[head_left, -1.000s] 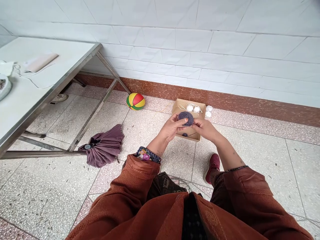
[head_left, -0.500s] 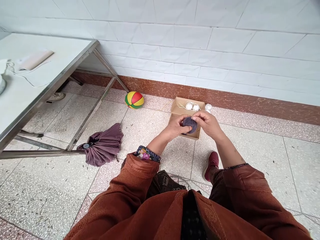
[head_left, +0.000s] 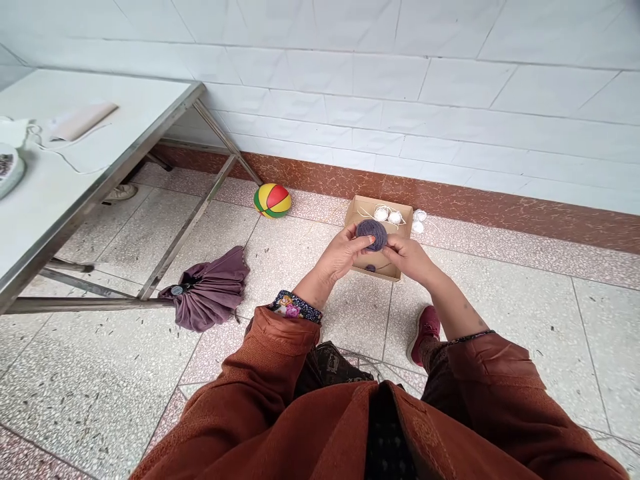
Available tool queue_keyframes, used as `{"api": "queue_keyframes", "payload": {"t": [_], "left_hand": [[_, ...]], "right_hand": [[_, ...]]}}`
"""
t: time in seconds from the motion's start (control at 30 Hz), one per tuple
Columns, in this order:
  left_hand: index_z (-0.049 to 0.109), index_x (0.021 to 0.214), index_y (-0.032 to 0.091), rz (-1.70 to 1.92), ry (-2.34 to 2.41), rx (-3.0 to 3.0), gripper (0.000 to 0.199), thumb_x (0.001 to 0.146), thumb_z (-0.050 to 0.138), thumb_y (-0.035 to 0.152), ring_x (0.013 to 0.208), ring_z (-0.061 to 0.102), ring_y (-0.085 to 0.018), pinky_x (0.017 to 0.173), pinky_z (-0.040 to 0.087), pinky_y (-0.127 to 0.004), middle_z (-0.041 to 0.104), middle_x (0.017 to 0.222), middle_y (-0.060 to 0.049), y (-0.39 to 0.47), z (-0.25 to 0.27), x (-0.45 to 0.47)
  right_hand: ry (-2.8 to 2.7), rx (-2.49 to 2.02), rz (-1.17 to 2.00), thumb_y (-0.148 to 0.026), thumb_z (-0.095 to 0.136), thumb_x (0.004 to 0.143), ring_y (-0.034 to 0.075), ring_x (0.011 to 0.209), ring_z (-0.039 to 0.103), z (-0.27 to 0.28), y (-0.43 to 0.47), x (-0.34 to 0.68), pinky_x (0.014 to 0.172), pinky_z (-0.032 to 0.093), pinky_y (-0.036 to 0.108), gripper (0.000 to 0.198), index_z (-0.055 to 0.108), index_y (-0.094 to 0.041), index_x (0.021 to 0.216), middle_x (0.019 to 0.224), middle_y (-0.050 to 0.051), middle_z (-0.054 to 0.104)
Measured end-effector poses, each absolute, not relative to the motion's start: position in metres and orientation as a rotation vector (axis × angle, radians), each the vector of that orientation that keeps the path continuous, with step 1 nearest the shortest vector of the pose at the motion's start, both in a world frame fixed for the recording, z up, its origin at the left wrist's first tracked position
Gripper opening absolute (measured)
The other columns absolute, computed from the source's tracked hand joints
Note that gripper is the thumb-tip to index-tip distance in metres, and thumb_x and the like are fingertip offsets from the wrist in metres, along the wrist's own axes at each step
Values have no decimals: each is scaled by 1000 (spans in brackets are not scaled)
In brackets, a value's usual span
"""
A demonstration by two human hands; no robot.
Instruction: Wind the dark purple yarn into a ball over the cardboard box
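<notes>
My left hand (head_left: 343, 252) is wrapped round a ball of dark purple yarn (head_left: 371, 234), its thumb pressed on the front. At the ball's right side my right hand (head_left: 407, 257) is closed in a pinch on the yarn strand; the strand itself is barely visible at the fingertips. Beneath both hands an open cardboard box (head_left: 356, 205) sits on the floor. It holds white yarn balls (head_left: 387, 214) at the back and a small dark purple bundle (head_left: 371, 268) with a thin strand near the front.
More white yarn (head_left: 419, 221) lies just right of the box. A colourful ball (head_left: 273, 200) rests by the leg of a metal-framed table (head_left: 150, 100) on the left. Purple folded cloth (head_left: 213, 288) lies on the floor beside that table. The tiled wall (head_left: 450, 133) rises behind.
My right hand has gone from the top of the yarn ball down to its lower right side. The ball has shifted slightly up and left, uncovering the dark bundle in the box.
</notes>
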State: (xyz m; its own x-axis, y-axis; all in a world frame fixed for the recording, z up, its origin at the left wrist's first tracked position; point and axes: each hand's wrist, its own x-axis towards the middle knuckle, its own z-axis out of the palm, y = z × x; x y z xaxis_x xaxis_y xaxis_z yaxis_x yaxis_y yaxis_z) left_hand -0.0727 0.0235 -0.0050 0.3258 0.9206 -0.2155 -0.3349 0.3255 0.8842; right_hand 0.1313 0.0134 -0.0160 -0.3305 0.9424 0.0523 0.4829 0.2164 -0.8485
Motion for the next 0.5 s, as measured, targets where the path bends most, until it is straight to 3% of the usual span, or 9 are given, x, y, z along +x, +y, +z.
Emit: {"api": "queue_keyframes", "payload": {"t": [0.2, 0.33, 0.5], "left_hand": [[67, 113, 18, 999, 1141, 1077, 47, 72, 84, 31, 102, 67, -20, 97, 53, -37, 73, 109, -7, 25, -8, -72], [66, 121, 19, 865, 1136, 1234, 59, 66, 88, 26, 100, 66, -20, 97, 52, -39, 72, 112, -7, 20, -9, -69], [62, 137, 25, 760, 779, 1103, 76, 67, 90, 29, 105, 66, -22, 93, 54, -38, 70, 118, -7, 14, -8, -68]], "right_hand": [[-1855, -1139, 1282, -50, 66, 98, 16, 66, 52, 5, 4, 134, 65, 43, 30, 28, 74, -24, 91, 75, -1, 64], [-1767, -1151, 1089, -51, 67, 98, 18, 72, 57, 8, 9, 137, 72, 48, 34, 28, 73, -25, 90, 81, 1, 68], [-1714, -1295, 768, -47, 67, 100, 24, 86, 64, -6, 20, 141, 85, 52, 40, 25, 71, -27, 85, 87, 4, 71]]}}
